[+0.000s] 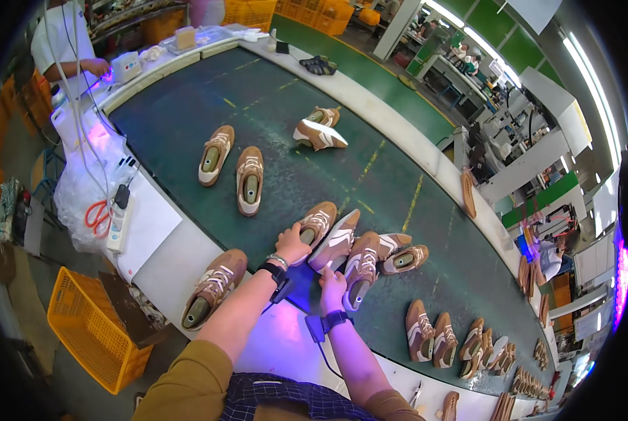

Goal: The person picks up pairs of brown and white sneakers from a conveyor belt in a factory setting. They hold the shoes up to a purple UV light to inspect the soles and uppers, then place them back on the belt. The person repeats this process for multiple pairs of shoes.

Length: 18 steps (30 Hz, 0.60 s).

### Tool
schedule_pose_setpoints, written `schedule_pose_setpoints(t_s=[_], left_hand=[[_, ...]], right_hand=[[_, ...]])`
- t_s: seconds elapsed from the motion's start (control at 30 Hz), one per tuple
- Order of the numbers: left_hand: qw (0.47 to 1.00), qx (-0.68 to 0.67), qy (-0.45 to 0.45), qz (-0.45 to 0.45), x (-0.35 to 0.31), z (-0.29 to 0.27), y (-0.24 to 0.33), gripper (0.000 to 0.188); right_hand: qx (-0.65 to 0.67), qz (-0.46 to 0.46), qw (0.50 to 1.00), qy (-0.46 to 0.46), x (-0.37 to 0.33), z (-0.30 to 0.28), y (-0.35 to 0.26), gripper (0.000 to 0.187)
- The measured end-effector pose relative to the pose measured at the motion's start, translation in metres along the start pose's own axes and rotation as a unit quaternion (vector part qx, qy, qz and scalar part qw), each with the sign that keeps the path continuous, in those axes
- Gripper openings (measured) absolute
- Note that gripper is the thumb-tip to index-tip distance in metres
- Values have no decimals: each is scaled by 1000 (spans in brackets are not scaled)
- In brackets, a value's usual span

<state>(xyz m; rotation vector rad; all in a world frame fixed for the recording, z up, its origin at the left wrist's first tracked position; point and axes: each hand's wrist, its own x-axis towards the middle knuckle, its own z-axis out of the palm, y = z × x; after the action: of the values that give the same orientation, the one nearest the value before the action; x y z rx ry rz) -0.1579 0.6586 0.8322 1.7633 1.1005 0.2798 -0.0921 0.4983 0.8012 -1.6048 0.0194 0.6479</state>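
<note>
Brown and white, one sneaker [319, 219] is near the close edge of the green belt [187, 105]; on my feed the left hand [293, 245] grips its collar. Along that edge, the right hand [333, 289] grasps a tilted sneaker [337, 241] by the heel.

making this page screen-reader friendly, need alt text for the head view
A person's left hand holds a brown-and-white sneaker while the right hand touches the heel of another sneaker beside it. More sneakers rest on the green surface.
</note>
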Motion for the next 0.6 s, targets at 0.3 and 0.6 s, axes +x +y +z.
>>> schedule_pose_setpoints(t_s=[0.3,0.6], left_hand=[[946,-316,17,-67,-139,-69,11,83],[988,139,17,57,-274,-113,-53,69]], right_hand=[[13,88,996,-12,17,12,-21,52],[-249,-145,951,112,20,66,-33,64]])
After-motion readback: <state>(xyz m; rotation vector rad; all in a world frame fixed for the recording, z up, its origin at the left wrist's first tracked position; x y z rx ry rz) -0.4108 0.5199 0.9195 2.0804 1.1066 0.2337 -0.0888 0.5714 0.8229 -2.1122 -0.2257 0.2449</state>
